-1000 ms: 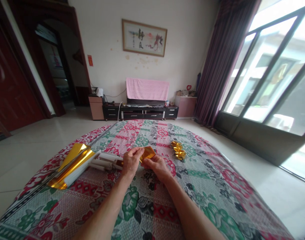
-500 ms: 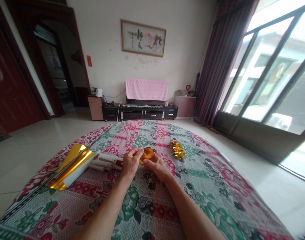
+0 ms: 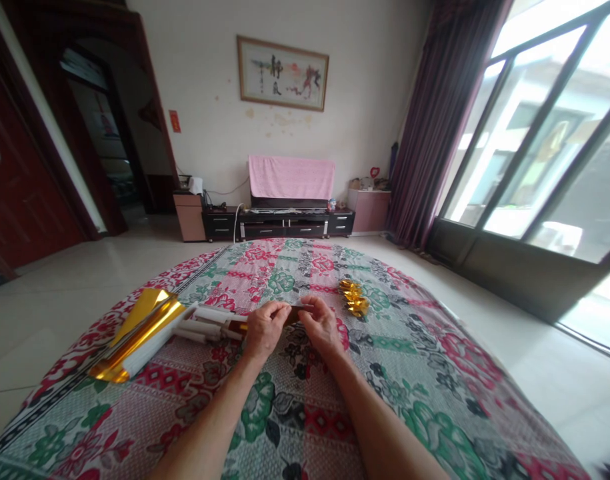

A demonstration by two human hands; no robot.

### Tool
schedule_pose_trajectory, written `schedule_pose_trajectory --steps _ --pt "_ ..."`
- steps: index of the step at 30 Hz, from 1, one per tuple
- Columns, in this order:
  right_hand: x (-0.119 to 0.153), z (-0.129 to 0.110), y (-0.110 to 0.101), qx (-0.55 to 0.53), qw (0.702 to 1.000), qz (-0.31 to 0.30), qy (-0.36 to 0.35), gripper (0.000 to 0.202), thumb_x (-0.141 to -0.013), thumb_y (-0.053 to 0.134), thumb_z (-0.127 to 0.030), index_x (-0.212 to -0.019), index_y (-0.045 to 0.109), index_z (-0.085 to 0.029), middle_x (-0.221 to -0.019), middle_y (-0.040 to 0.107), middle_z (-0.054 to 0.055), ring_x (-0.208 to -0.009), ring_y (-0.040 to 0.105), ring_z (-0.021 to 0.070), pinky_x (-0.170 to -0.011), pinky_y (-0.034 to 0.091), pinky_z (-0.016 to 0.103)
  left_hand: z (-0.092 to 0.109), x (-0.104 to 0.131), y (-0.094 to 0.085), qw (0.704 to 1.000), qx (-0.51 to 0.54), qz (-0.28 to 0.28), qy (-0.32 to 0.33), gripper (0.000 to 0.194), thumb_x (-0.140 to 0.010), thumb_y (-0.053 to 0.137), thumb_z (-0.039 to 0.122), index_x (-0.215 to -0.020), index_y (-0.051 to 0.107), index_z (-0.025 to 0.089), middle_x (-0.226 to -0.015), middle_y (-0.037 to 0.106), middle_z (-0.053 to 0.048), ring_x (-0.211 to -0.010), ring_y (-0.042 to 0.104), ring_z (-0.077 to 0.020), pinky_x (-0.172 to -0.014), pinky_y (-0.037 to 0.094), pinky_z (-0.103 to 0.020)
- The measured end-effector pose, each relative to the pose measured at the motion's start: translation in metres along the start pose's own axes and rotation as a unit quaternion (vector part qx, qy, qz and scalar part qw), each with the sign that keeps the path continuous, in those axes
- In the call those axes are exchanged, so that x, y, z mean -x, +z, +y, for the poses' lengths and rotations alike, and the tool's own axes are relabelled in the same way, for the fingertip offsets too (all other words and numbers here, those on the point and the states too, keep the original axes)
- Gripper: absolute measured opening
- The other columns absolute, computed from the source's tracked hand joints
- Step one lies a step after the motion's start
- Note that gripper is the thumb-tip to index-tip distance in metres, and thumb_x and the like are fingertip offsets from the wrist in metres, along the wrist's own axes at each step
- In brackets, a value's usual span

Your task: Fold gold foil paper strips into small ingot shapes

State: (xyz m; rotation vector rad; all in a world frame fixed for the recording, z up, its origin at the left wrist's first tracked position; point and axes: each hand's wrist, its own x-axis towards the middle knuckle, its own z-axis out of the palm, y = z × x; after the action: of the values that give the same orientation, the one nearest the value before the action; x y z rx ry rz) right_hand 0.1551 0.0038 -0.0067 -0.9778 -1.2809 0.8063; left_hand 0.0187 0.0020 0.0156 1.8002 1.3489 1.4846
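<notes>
Both hands met at mid-desk, pinching one small gold foil point(image 3: 297, 312) btwn them. Left hand point(image 3: 263, 328) had thumb and fingertips closed on the foil's left end; right hand point(image 3: 322, 325) had its grip closed on the right end, fingers curled over the top. Foil was seen nearly edge-on, so only a thin dark-gold strip showed btwn the two hands, just above the cloth point(image 3: 285, 413); whether it touched the cloth can't be told.

Just left of the left hand lay white rolls point(image 3: 209, 322), side by side, pointing toward the hands. Further left, a gold sheet stack point(image 3: 137, 333) lay slanted, w/ one corner lifted. Right of the right hand, near but apart, sat a small pile of folded gold pieces point(image 3: 355, 300).

All rested on the round desk under a floral cloth, red and green. Beyond it: tile floor point(image 3: 59, 313), low TV unit point(image 3: 285, 223) w/ a pink towel point(image 3: 291, 178), a framed picture point(image 3: 283, 73) on the wall, curtain point(image 3: 429, 133) and glass doors point(image 3: 549, 153) at right.
</notes>
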Motion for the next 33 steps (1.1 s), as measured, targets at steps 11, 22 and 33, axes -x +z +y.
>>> schedule_pose_trajectory --steps 11,22,33 --pt "-0.005 0.009 -0.006 0.126 0.989 0.049 -0.067 0.015 -0.069 0.051 -0.022 -0.077 0.062 -0.017 -0.07 0.065 0.001 -0.063 0.058 0.0137 -0.06 0.047 0.022 -0.017 0.0 0.007 0.992 -0.104 0.011 0.071 0.039 -0.072 0.058 0.017 -0.111 0.057 0.018 -0.097 0.066 -0.006 -0.081 0.062 -0.0164 -0.077 0.05 -0.03" --pt "-0.003 0.001 -0.009 0.14 0.986 0.029 -0.09 0.014 -0.067 0.048 -0.02 -0.072 0.061 -0.017 -0.071 0.063 0.0 -0.066 0.058 0.0142 -0.064 0.047 0.024 -0.022 0.002 0.008 0.983 -0.121 0.013 0.137 0.011 -0.075 0.053 0.014 -0.076 0.063 0.019 -0.097 0.063 -0.006 -0.097 0.058 -0.0185 -0.082 0.049 -0.032" --pt "-0.003 0.007 -0.01 0.117 0.991 0.021 -0.056 0.015 -0.067 0.05 -0.019 -0.075 0.061 -0.016 -0.063 0.06 -0.002 -0.055 0.053 0.0114 -0.054 0.043 0.021 -0.02 0.002 0.007 0.992 -0.084 0.01 0.095 0.012 -0.073 0.052 0.017 -0.078 0.063 0.018 -0.098 0.063 -0.007 -0.091 0.059 -0.0186 -0.077 0.05 -0.03"
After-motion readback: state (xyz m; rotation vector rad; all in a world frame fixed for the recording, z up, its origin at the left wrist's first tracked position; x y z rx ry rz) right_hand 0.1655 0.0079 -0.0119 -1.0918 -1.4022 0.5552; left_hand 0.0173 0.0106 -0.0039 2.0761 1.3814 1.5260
